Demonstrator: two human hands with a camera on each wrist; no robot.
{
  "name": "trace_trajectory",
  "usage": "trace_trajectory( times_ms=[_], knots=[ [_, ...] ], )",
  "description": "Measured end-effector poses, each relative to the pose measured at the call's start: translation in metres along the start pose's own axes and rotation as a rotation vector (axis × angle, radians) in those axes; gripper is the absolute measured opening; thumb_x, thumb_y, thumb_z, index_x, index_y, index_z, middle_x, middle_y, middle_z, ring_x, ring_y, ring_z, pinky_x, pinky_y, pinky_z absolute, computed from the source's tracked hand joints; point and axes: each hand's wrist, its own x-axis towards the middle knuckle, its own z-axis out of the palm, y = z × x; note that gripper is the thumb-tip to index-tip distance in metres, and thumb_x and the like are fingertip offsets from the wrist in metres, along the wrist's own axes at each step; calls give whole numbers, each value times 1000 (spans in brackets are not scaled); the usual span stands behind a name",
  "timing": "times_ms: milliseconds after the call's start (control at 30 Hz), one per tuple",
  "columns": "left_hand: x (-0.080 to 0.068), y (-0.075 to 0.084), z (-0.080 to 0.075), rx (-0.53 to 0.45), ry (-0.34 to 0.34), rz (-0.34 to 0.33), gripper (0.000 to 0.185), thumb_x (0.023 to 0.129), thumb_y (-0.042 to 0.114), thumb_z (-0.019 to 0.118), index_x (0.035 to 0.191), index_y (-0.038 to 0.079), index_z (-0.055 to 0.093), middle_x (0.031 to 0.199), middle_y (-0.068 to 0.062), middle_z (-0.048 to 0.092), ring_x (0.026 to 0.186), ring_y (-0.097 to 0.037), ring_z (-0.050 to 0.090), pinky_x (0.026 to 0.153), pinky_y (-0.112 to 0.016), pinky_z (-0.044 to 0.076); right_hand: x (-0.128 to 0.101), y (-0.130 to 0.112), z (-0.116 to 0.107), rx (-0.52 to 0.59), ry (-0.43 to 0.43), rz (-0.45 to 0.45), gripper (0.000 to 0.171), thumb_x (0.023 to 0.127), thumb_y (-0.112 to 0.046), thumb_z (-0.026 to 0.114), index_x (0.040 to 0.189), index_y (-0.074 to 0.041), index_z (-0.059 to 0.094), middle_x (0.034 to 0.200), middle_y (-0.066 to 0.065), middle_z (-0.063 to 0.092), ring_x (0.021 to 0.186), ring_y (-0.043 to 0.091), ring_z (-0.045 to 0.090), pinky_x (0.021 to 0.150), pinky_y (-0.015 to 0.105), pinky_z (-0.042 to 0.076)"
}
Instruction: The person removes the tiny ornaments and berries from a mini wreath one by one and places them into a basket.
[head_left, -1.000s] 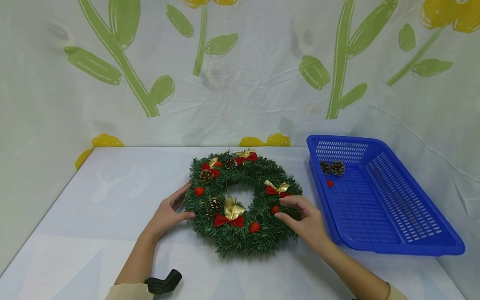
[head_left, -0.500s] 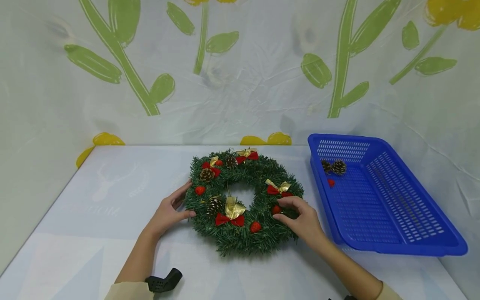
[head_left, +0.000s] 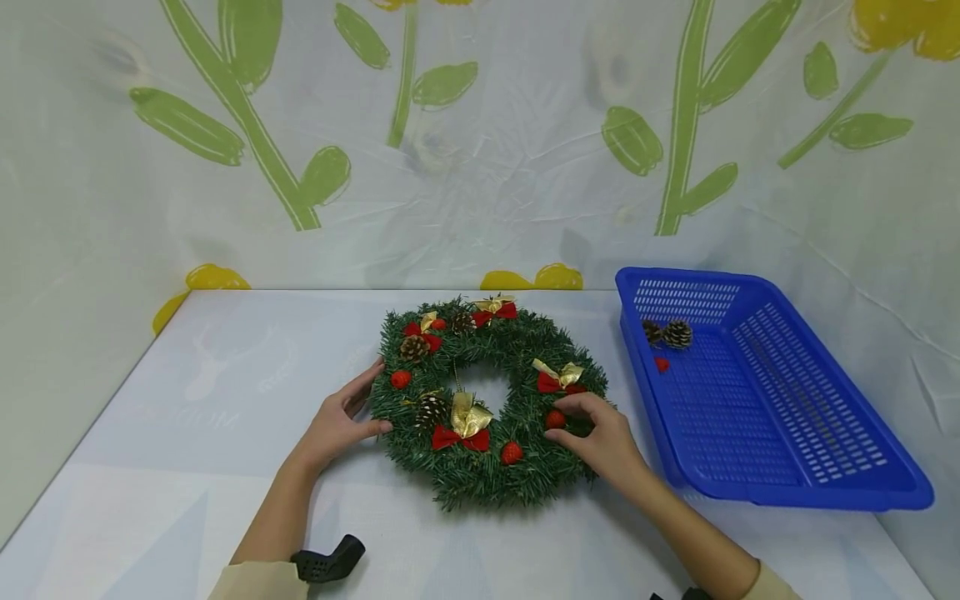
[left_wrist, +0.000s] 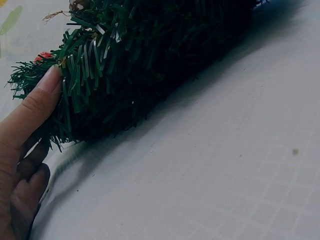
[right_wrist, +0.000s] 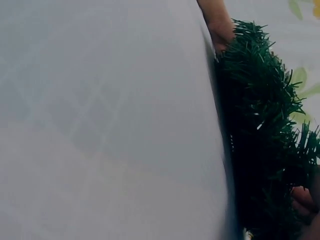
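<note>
A green Christmas wreath (head_left: 480,492) lies on the table, dressed with red-and-gold bows, pinecones and red berries. My left hand (head_left: 341,423) holds its left side; in the left wrist view the thumb (left_wrist: 45,90) presses the needles and the other fingers are lower, at the edge. At the wreath's right side my right hand (head_left: 603,433) has thumb and index finger around a red berry (head_left: 555,419), just below a bow (head_left: 558,379). Its other fingers are hidden by the hand and the greenery. The right wrist view catches only part of this hand (right_wrist: 302,202), beside the needles.
A blue plastic basket (head_left: 825,500) stands right of the wreath, close to the right forearm. Inside it are pinecones (head_left: 677,334) and a red piece (head_left: 662,365). A fabric backdrop with printed flowers (head_left: 682,125) rises behind the table.
The right thumb and index finger have come slightly closer around the red berry, and the right forearm has shifted a little left. The left hand stays on the wreath.
</note>
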Motion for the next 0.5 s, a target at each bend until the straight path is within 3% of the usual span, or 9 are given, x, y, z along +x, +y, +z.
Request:
trace_trajectory(
  times_ms=[300,500],
  knots=[
    [1,-1,0,1,-2,-2,85,77,10,78,149,16,32,157,-5,21,142,-33,20,102,-2,27,2,-3,3,-72,-4,-16,42,66,-10,85,104,-5,66,96,4,66,86,18,63,74,35,55],
    [0,0,0,13,-1,-10,84,78,11,77,149,17,32,157,-5,21,142,-33,20,101,-2,27,3,-6,2,-64,-11,7,37,68,-11,84,102,-7,69,95,3,68,85,18,64,71,32,55]
  ],
)
